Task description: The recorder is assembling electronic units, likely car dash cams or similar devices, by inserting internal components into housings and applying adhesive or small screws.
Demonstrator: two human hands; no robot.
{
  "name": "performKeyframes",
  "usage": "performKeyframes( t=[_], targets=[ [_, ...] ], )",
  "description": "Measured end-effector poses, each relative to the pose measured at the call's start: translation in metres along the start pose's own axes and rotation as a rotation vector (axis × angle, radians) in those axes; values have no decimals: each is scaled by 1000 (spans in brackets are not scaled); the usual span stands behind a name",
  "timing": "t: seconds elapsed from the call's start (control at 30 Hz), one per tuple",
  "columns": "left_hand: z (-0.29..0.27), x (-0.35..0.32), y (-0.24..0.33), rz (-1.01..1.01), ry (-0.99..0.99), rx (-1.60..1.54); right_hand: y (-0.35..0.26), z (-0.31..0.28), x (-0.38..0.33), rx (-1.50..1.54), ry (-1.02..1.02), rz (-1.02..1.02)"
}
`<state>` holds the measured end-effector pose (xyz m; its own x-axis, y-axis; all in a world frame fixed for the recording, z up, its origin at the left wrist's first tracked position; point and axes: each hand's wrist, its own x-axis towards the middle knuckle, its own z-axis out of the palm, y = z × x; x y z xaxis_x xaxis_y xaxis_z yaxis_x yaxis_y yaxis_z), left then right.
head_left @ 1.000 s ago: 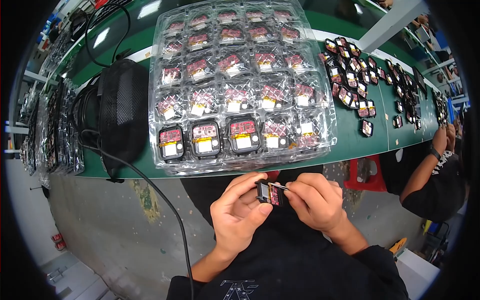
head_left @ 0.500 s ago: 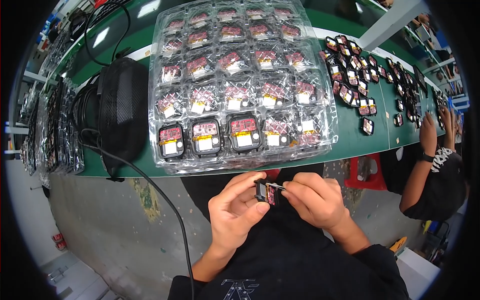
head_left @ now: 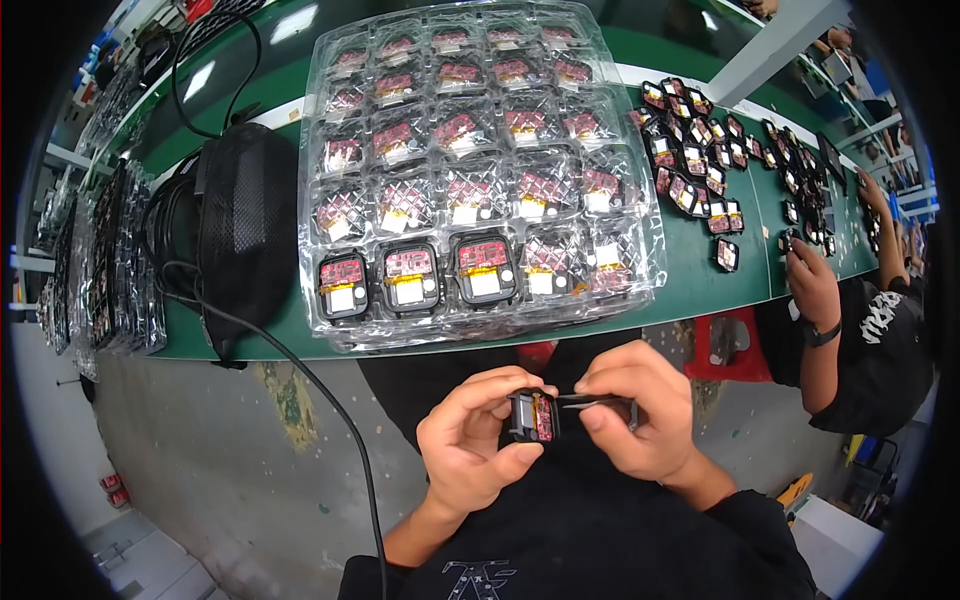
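Observation:
My left hand [head_left: 462, 432] pinches a small black square watch case [head_left: 518, 424] by its edges, in front of my body and below the table edge. A red circuit board shows on the case's right side. In my right hand [head_left: 648, 420] is a pair of dark tweezers [head_left: 592, 401], its tips pointing left at the board side of the case. Whether the tips touch the board I cannot tell. Beyond my hands, a clear plastic blister tray [head_left: 652, 262] holds rows of similar cases. Several in the nearest row, like this open case [head_left: 410, 281], lie uncovered; clear plastic covers the others.
A black mesh bag [head_left: 250, 220] stands left of the tray, with a black cable [head_left: 335, 405] hanging past my left arm. Upright stacked trays [head_left: 110, 270] fill the far left. Loose watch cases [head_left: 700, 160] lie to the right. A co-worker's hand [head_left: 815, 290] reaches over the table beside them.
The tweezers have drawn slightly back from the case and my right fingers have shifted on them. The case sits a little lower and turned. The co-worker's nearer hand has moved left and down.

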<state>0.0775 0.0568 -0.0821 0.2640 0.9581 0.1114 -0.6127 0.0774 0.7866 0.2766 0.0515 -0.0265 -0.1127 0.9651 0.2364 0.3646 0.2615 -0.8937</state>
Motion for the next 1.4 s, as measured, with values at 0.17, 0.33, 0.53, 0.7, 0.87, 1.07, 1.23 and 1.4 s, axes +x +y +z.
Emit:
performKeyframes(
  t=[0.17,0.33,0.53,0.7,0.87,1.07,1.23,1.4],
  targets=[
    [6,4,2,64,-21,143,-3,4,0,-63,-5,-36],
    [2,5,2,122,-51,253,-7,1,-1,-75,-8,-20],
    [6,4,4,59,-12,70,0,4,2,-189,53,-77],
    [1,2,-1,23,18,26,4,6,4,-368,68,-204],
    [3,3,2,-7,21,-10,4,10,1,-463,93,-260],
    [4,4,1,-18,-10,8,7,10,0,-500,109,-287],
    [5,3,3,-75,13,-21,10,14,-2,-468,125,-268],
    [8,2,7,-124,51,-53,10,18,-4,-479,165,-245]
  ],
)
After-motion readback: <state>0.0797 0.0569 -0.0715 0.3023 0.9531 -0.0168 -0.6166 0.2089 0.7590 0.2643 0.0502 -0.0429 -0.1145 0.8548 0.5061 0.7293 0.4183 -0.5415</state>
